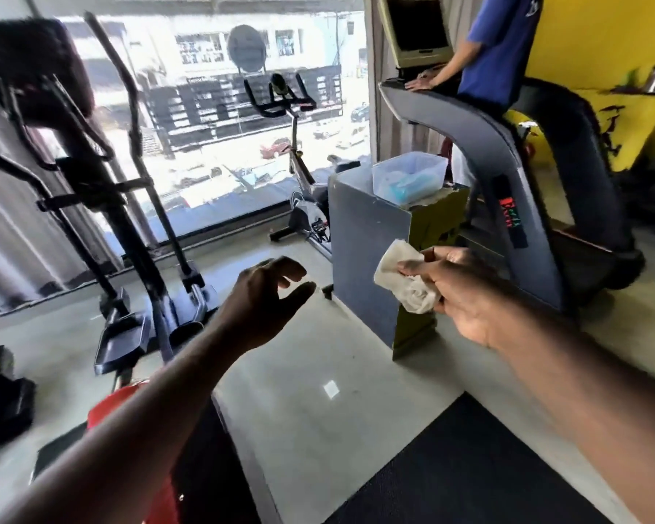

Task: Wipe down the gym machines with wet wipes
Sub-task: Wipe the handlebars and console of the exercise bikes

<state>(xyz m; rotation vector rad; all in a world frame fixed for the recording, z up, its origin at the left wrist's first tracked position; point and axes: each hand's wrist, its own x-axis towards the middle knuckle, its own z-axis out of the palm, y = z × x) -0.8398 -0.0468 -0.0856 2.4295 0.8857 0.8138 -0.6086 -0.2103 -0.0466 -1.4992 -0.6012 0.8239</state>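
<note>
2 bare hands reach forward over the pale floor (307, 391). The right hand (466, 293) pinches 1 crumpled white wet wipe (405, 277) between thumb and fingers, the wipe bunched and sticking out to the left of the grip, held in the air in front of 1 grey box-shaped stand (367, 251). The left hand (269, 296) carries nothing; its fingers are loosely curled and apart, hanging free above the floor, well apart from the wipe.

On top of the stand sits 1 clear plastic tub (409, 175) with something blue inside; what it is cannot be told.

3 machines are in view. 1 black elliptical trainer (129, 221) stands at the left by the big window (212, 107). 1 exercise bike (299, 164) stands farther back against the glass. 1 treadmill (522, 191) stands to the right, just behind the stand, with 1 dark screen (416, 28) at its head. 1 other person in a blue shirt (500, 51) stands on it, a hand resting on the console rail.

1 black mat (477, 470) lies on the floor at lower right, and the wall (602, 43) behind the treadmill is yellow.
</note>
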